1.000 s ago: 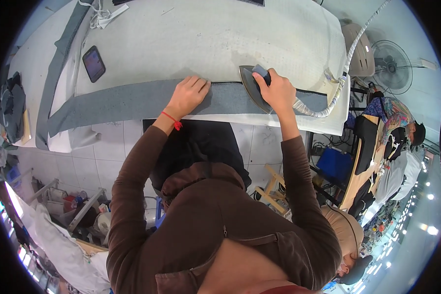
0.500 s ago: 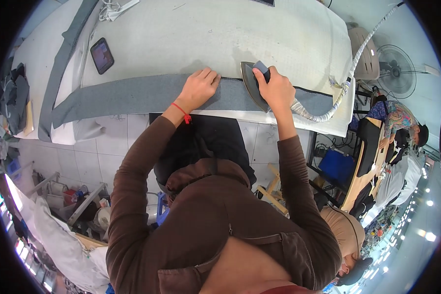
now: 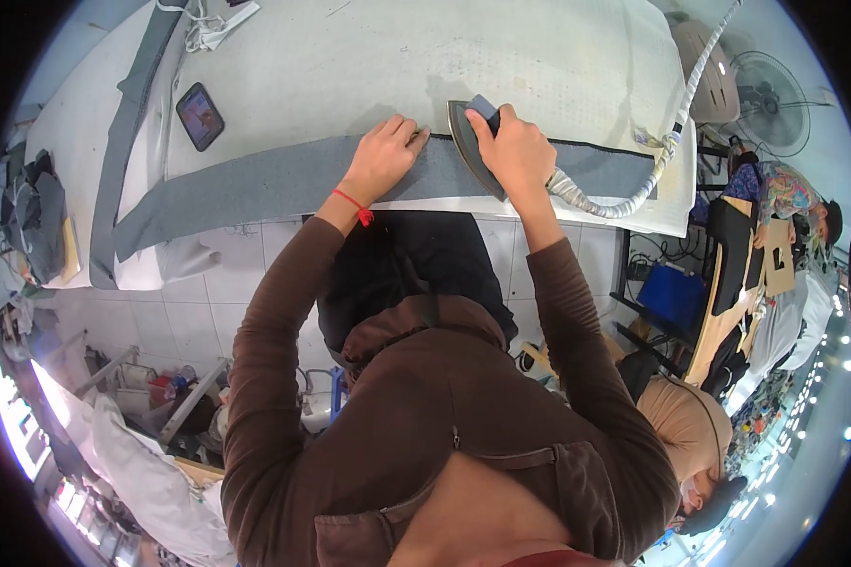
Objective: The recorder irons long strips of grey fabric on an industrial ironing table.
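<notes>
A long grey fabric strip [image 3: 246, 177] lies along the front edge of the white padded table. My left hand [image 3: 383, 159] rests on the strip near its middle, thumb and fingers pinched together at its far edge. In my right hand [image 3: 522, 156], the fingers wrap round the handle of a clothes iron [image 3: 470, 149]. Its metal plate lies across the strip, a short gap to the right of my left fingertips. A wrapped hose [image 3: 607, 206] runs from behind the iron to the right and up. Part of the strip is hidden under the iron and both hands.
A phone [image 3: 200, 116] lies at the table's left, with white cords [image 3: 208, 30] beyond it. Another grey strip [image 3: 123, 151] runs down the left side. To the right are a fan [image 3: 769, 102], a blue bin [image 3: 671, 295] and a person [image 3: 792, 197] at a wooden table.
The iron in my right hand has slid a little left along the strip, narrowing the gap to my left hand. My left hand keeps its pinch at the far edge. The whole view has shifted slightly.
</notes>
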Demonstrator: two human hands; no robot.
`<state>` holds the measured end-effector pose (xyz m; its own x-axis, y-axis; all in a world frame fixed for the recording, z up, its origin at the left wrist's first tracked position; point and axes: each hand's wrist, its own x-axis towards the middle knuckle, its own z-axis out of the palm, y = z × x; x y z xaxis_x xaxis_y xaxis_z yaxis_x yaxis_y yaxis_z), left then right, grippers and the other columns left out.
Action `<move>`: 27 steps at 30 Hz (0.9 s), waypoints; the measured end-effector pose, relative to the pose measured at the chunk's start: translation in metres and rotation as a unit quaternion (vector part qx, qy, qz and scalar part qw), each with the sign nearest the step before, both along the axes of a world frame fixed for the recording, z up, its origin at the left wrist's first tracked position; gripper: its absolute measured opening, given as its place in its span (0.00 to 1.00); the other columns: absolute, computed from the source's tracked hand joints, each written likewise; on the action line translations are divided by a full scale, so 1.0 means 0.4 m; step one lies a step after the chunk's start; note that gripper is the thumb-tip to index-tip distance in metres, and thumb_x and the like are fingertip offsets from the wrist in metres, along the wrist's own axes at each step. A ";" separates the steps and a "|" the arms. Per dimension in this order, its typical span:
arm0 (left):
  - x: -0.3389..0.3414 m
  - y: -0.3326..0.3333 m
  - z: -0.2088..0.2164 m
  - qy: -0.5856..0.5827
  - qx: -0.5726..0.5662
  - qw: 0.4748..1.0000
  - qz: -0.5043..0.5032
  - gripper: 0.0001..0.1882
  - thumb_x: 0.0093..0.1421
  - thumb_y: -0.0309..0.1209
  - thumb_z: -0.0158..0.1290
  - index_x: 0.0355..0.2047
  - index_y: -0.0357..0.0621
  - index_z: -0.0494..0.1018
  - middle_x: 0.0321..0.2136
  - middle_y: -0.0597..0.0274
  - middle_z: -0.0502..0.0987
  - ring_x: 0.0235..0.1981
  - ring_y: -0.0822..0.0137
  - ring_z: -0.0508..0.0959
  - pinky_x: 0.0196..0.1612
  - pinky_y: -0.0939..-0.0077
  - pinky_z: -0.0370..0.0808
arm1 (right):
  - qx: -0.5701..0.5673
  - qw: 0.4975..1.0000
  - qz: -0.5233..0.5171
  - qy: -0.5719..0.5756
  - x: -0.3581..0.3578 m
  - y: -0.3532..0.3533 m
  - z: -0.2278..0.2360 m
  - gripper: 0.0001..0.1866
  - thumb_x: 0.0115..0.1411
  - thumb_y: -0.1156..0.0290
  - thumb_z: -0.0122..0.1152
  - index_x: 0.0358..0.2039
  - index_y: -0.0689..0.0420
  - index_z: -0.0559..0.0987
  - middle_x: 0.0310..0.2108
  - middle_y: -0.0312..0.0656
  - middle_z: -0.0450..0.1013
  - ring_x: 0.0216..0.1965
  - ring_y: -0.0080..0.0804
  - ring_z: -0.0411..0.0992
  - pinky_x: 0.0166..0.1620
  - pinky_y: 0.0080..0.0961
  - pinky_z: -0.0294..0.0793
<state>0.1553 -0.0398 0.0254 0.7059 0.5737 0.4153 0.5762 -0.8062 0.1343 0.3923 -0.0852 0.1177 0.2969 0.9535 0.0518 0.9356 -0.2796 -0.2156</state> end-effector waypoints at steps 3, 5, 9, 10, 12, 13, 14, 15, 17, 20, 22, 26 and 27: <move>-0.015 0.008 0.007 -0.003 -0.006 1.000 -0.018 0.21 0.64 0.26 0.63 0.58 0.46 0.88 0.43 0.65 0.80 0.47 0.62 0.81 0.52 0.65 0.83 | -0.004 1.000 -0.005 0.005 -0.014 0.001 0.003 0.36 0.73 0.30 0.62 0.39 0.56 0.85 0.27 0.55 0.85 0.33 0.61 0.88 0.35 0.54 0.86; -0.034 0.015 0.019 -0.020 -0.020 0.999 -0.032 0.21 0.65 0.26 0.62 0.58 0.46 0.87 0.43 0.64 0.80 0.48 0.61 0.81 0.52 0.65 0.83 | -0.008 1.000 -0.005 0.007 -0.017 -0.001 0.006 0.36 0.73 0.30 0.61 0.39 0.56 0.85 0.28 0.55 0.85 0.33 0.60 0.88 0.35 0.54 0.86; -0.084 0.042 0.024 -0.059 -0.062 0.996 -0.034 0.13 0.68 0.26 0.60 0.51 0.45 0.85 0.43 0.61 0.81 0.50 0.57 0.81 0.56 0.63 0.82 | -0.032 0.999 0.006 0.017 -0.028 0.010 0.011 0.36 0.74 0.29 0.60 0.40 0.57 0.84 0.29 0.56 0.86 0.35 0.62 0.88 0.37 0.56 0.85; -0.091 0.049 0.029 -0.059 -0.062 0.996 -0.030 0.13 0.68 0.26 0.60 0.51 0.45 0.85 0.43 0.61 0.81 0.50 0.57 0.81 0.56 0.63 0.82 | -0.036 0.999 0.011 0.018 -0.028 0.010 0.008 0.36 0.74 0.29 0.60 0.40 0.57 0.84 0.30 0.57 0.86 0.35 0.63 0.88 0.37 0.56 0.85; -0.107 0.063 0.037 -0.040 -0.101 0.993 -0.045 0.08 0.68 0.25 0.60 0.46 0.44 0.83 0.42 0.59 0.81 0.50 0.55 0.81 0.57 0.61 0.82 | -0.033 0.999 0.020 0.015 -0.029 0.012 0.007 0.37 0.74 0.29 0.60 0.40 0.57 0.83 0.30 0.57 0.86 0.35 0.63 0.88 0.38 0.56 0.85; -0.110 0.065 0.038 -0.040 -0.101 0.993 -0.039 0.08 0.68 0.25 0.60 0.46 0.44 0.83 0.42 0.59 0.81 0.50 0.55 0.81 0.57 0.61 0.82 | -0.030 0.999 0.025 0.012 -0.032 0.014 0.007 0.37 0.74 0.30 0.60 0.40 0.58 0.83 0.30 0.58 0.86 0.36 0.64 0.88 0.38 0.57 0.85; -0.111 0.065 0.038 -0.054 -0.116 0.991 -0.049 0.08 0.67 0.25 0.62 0.46 0.43 0.82 0.42 0.58 0.81 0.49 0.53 0.81 0.57 0.59 0.82 | -0.030 0.999 0.031 0.012 -0.038 0.014 0.005 0.37 0.74 0.30 0.60 0.40 0.58 0.83 0.30 0.58 0.86 0.36 0.64 0.88 0.38 0.57 0.85; -0.110 0.066 0.040 -0.068 -0.130 0.987 -0.062 0.09 0.67 0.25 0.64 0.47 0.41 0.82 0.42 0.58 0.81 0.49 0.52 0.81 0.56 0.57 0.81 | -0.032 0.999 0.031 0.015 -0.042 0.015 0.006 0.37 0.74 0.29 0.60 0.40 0.58 0.83 0.30 0.58 0.86 0.36 0.64 0.87 0.38 0.57 0.85; -0.114 0.059 0.043 -0.071 -0.123 0.988 -0.054 0.09 0.66 0.25 0.63 0.47 0.41 0.82 0.42 0.58 0.81 0.49 0.53 0.81 0.56 0.58 0.82 | -0.035 0.999 0.032 0.018 -0.053 0.017 0.006 0.37 0.74 0.29 0.60 0.40 0.58 0.83 0.30 0.58 0.86 0.36 0.64 0.87 0.38 0.57 0.85; -0.133 0.054 0.034 -0.071 -0.109 0.990 -0.059 0.10 0.65 0.24 0.62 0.47 0.41 0.83 0.42 0.58 0.81 0.49 0.54 0.82 0.54 0.58 0.84 | -0.028 0.999 0.032 0.010 -0.072 0.018 0.007 0.37 0.73 0.29 0.61 0.39 0.58 0.83 0.29 0.57 0.86 0.35 0.64 0.87 0.37 0.56 0.85; -0.141 0.051 0.032 -0.069 -0.103 0.990 -0.071 0.11 0.64 0.24 0.61 0.47 0.41 0.83 0.43 0.59 0.81 0.49 0.54 0.82 0.53 0.59 0.84 | -0.010 0.999 0.035 0.002 -0.083 0.022 0.003 0.37 0.73 0.29 0.61 0.38 0.58 0.83 0.27 0.56 0.85 0.33 0.63 0.87 0.36 0.55 0.85; -0.148 0.053 0.032 -0.074 -0.068 0.990 -0.097 0.13 0.61 0.24 0.60 0.47 0.41 0.84 0.43 0.60 0.82 0.48 0.55 0.83 0.51 0.60 0.86 | -0.011 0.999 0.039 0.001 -0.096 0.024 0.002 0.36 0.73 0.30 0.61 0.38 0.57 0.83 0.27 0.56 0.85 0.32 0.62 0.87 0.34 0.54 0.85; -0.148 0.053 0.032 -0.077 -0.066 0.990 -0.102 0.14 0.60 0.24 0.60 0.46 0.41 0.85 0.43 0.60 0.82 0.48 0.56 0.83 0.51 0.60 0.86 | -0.012 0.999 0.039 -0.003 -0.100 0.025 0.002 0.36 0.73 0.30 0.61 0.38 0.57 0.83 0.26 0.56 0.85 0.31 0.62 0.87 0.34 0.54 0.85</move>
<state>0.0961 -0.0186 0.0380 0.7475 0.4811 0.4580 0.3673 -0.8738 0.3186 0.3525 -0.0751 0.1185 0.2207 0.9749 0.0297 0.9559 -0.2102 -0.2049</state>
